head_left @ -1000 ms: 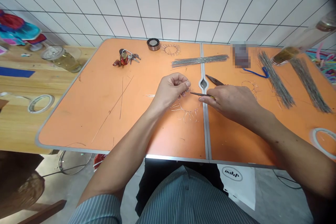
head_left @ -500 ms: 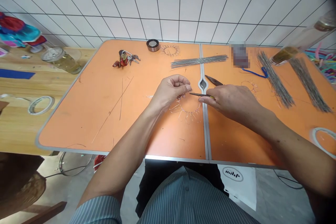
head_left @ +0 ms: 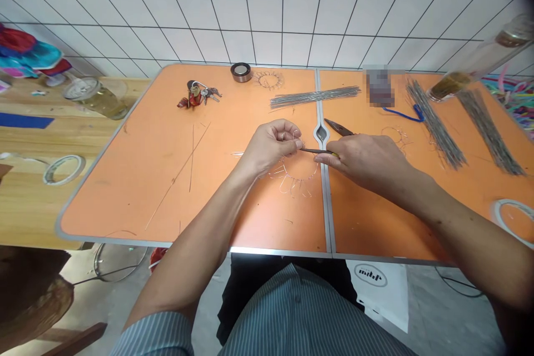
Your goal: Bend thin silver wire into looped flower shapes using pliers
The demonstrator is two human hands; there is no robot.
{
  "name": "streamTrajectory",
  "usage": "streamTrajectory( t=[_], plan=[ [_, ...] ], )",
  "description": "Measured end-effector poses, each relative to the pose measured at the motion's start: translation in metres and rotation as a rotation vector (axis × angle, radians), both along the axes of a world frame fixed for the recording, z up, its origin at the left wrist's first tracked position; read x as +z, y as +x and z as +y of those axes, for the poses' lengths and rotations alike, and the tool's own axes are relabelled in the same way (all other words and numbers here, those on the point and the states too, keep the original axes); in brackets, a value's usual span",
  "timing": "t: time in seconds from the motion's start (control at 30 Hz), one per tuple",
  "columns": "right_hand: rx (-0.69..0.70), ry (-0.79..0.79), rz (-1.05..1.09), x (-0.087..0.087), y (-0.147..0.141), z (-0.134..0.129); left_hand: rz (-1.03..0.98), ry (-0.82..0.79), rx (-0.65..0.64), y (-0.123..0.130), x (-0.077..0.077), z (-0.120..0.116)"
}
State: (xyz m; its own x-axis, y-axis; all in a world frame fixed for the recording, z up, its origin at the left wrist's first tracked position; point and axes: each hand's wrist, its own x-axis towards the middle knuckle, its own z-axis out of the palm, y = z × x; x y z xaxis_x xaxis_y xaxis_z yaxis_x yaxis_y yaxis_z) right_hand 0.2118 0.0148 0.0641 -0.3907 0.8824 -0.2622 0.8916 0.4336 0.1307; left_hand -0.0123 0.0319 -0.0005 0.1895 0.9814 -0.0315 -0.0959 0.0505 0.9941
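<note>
My left hand (head_left: pixel 273 144) is closed, its thumb and fingertips pinching the upper left part of a thin wire ring (head_left: pixel 299 179). Short wire spikes and small loops stick out around this ring, just above the orange table. My right hand (head_left: pixel 365 157) is wrapped round a slim, dark pointed tool (head_left: pixel 314 151) with a bit of yellow at the grip; its exact kind is hidden by the fingers. The tool's tip meets the left fingertips. Just beyond my right hand lie dark-jawed pliers (head_left: pixel 339 127), their handles hidden behind the hand.
Bundles of straight wire (head_left: pixel 315 97) lie at the back and right. A similar wire ring (head_left: pixel 268 80) sits beside a tape roll (head_left: pixel 241 72); keys (head_left: pixel 202 93) lie leftward. A slanted glass bottle (head_left: pixel 453 86) stands at right. A metal seam (head_left: pixel 327 206) crosses the folding table (head_left: pixel 267 228).
The tool's tip has come slightly closer to my left fingertips, and the wire ring has shifted a little. The whole view has moved slightly; both hands keep their grip.
</note>
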Motion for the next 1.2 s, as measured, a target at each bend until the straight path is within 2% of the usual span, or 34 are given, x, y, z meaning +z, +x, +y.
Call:
streamTrajectory(
  t=[0.23, 0.83, 1.2],
  plan=[
    [0.042, 0.028, -0.001, -0.0014, 0.0010, 0.0012, 0.041, 0.062, 0.037, 0.0005, -0.0024, -0.0002],
    [0.018, 0.017, 0.000, 0.0050, -0.0028, 0.0053, 0.015, 0.049, 0.093, 0.0007, -0.0034, 0.0007],
    [0.029, 0.029, 0.092, 0.0019, -0.0020, 0.0088, 0.014, 0.076, 0.103, 0.0013, -0.0047, 0.0005]
  ],
)
